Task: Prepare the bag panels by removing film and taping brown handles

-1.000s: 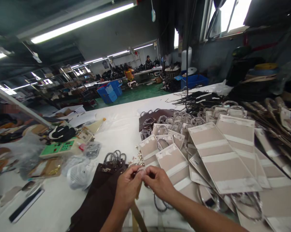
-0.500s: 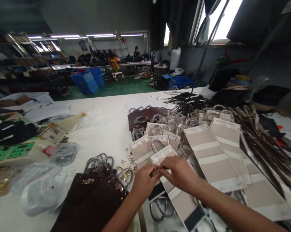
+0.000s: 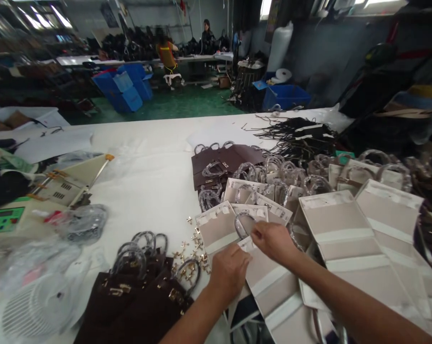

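My left hand (image 3: 229,273) rests knuckles-up on the near corner of a beige bag panel (image 3: 269,279) with white tape strips, its fingers curled down on the panel's edge. My right hand (image 3: 274,241) pinches the top edge of the same panel, just under a wrapped handle loop (image 3: 242,223). Small gold metal fittings (image 3: 192,241) lie scattered on the white table (image 3: 155,177) to the left of my hands. A stack of dark brown bag pieces (image 3: 140,296) with handles lies at the near left.
More beige panels (image 3: 348,239) and wrapped handles (image 3: 273,172) crowd the right half. Brown pieces (image 3: 223,160) and black strips (image 3: 295,136) lie farther back. A green-faced device (image 3: 3,220), plastic bags (image 3: 81,224) and a white fan (image 3: 37,306) are at left. People sit far away.
My view has tipped down toward the table. Both hands have shifted up and right along the beige panel; the right hand now pinches its top edge near the handle loop.
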